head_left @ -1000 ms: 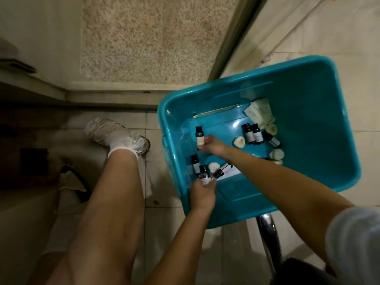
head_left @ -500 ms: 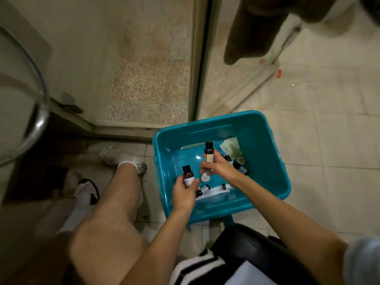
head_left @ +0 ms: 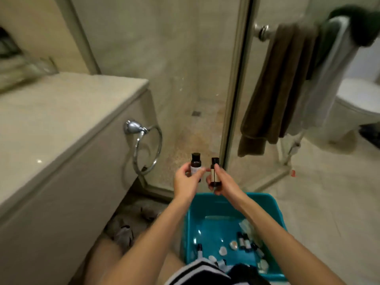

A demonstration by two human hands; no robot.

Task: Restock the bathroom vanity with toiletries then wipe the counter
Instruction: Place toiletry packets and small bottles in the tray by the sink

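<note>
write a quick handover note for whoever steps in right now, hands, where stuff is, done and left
Left hand: holds one small dark bottle upright.
Right hand: holds a second dark bottle.
Both are raised above the teal bin, which holds more bottles and small toiletries.
Vanity counter, to the left, shows no toiletries yet.
Left: set bottles on the counter, restock the rest, wipe.

Glossy plastic tub [head_left: 191, 227], polished metal towel ring [head_left: 147, 149].

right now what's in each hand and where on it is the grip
Each hand holds one small dark bottle, upright. The left hand pinches the left bottle around its labelled body; the right hand grips the right bottle around its body. Both caps are free.
</note>
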